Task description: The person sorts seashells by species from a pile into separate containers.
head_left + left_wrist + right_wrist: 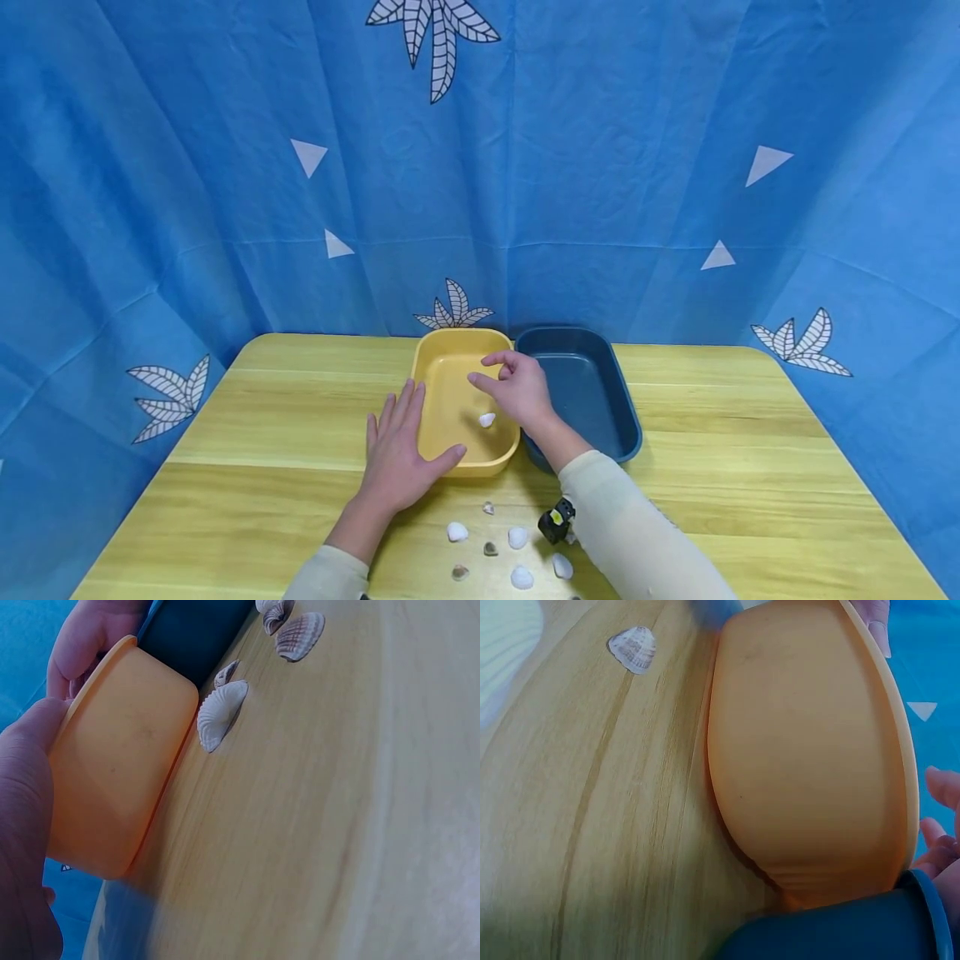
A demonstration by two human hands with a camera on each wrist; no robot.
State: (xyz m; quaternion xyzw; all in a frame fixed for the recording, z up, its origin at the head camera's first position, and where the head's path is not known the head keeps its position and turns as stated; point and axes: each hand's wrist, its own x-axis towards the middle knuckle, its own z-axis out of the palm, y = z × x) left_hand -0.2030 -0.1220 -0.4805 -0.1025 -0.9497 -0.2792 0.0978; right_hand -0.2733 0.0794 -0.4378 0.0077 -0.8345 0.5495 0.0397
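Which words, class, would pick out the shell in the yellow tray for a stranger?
On the wooden table, find the yellow tray beside the dark blue one. Inside is a small white shell, the only one seen in a tray; other shells lie on the table.

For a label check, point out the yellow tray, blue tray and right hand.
Yellow tray (pixel 452 404): head view, bare floor.
Blue tray (pixel 583 396): head view, bare floor.
Right hand (pixel 522 389): head view, back of hand.
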